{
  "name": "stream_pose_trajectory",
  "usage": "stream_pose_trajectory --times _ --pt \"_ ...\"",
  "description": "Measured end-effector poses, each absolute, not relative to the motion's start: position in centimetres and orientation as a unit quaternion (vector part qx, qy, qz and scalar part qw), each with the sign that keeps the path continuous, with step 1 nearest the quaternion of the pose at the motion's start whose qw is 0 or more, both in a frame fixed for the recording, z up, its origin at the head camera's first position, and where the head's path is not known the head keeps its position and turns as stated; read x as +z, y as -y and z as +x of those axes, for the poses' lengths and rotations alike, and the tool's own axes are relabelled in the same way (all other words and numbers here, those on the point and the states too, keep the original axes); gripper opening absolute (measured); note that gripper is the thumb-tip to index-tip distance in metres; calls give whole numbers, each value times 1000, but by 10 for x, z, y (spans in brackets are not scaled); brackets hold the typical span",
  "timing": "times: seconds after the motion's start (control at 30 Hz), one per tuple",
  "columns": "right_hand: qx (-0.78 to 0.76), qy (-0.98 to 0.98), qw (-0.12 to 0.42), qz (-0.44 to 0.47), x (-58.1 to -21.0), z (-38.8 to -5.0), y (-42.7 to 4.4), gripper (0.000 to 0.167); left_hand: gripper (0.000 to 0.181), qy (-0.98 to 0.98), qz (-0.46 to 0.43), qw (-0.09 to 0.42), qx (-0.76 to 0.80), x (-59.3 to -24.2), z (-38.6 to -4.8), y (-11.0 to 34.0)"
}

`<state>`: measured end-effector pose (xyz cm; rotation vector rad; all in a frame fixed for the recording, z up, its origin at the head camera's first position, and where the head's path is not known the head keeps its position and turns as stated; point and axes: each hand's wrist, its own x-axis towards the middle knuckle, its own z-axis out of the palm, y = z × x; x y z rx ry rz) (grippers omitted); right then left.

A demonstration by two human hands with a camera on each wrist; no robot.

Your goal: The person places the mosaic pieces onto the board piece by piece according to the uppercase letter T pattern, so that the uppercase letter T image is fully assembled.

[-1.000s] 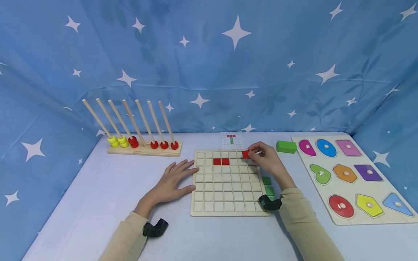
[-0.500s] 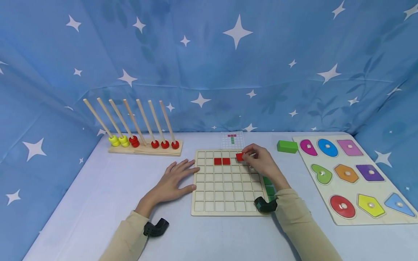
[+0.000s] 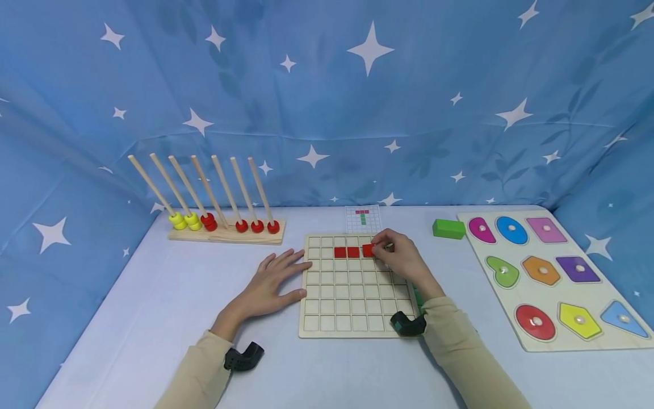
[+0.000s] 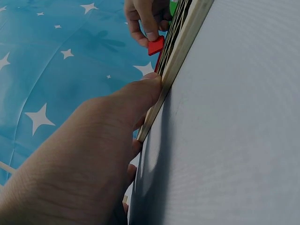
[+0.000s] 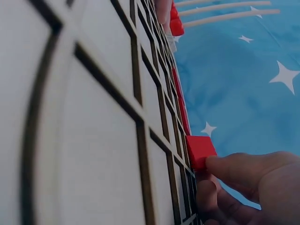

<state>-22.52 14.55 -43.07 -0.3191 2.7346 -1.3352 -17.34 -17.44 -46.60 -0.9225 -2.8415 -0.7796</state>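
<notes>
My right hand (image 3: 401, 258) pinches a red square tile (image 5: 200, 151) between thumb and fingers, over the upper part of a wooden grid board (image 3: 334, 292). Two red tiles (image 3: 346, 252) lie side by side in the board's second row, just left of the held one. In the left wrist view the held tile (image 4: 156, 45) looks tilted, above the board surface. My left hand (image 3: 271, 287) lies with spread fingers at the board's left edge, its thumb and fingertips touching that edge. Part of the held tile is hidden by my right fingers.
A small pattern card (image 3: 363, 219) lies behind the board. Green tiles (image 3: 418, 298) sit by its right edge, partly covered by my right arm. A green block (image 3: 448, 229), a shape puzzle board (image 3: 541, 272) and a peg abacus (image 3: 225, 234) stand around it.
My right hand has carried the red tile leftward and slightly nearer, from the board's upper right to beside the two red tiles. The left hand stays in place.
</notes>
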Motion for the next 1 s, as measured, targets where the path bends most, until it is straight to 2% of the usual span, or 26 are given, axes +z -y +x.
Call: stream_pose_trajectory --times 0.23,0.73,1.0 --pt "-405 -907 41 -105 -429 -223 -141 14 58 921 -295 28 -253 -466 -173 175" --pt "-402 -906 83 -101 -425 -220 -146 30 58 923 -291 19 -252 -465 -174 174" --pt "-423 -898 74 -96 -420 -218 -160 26 58 922 -295 22 -252 -466 -174 174"
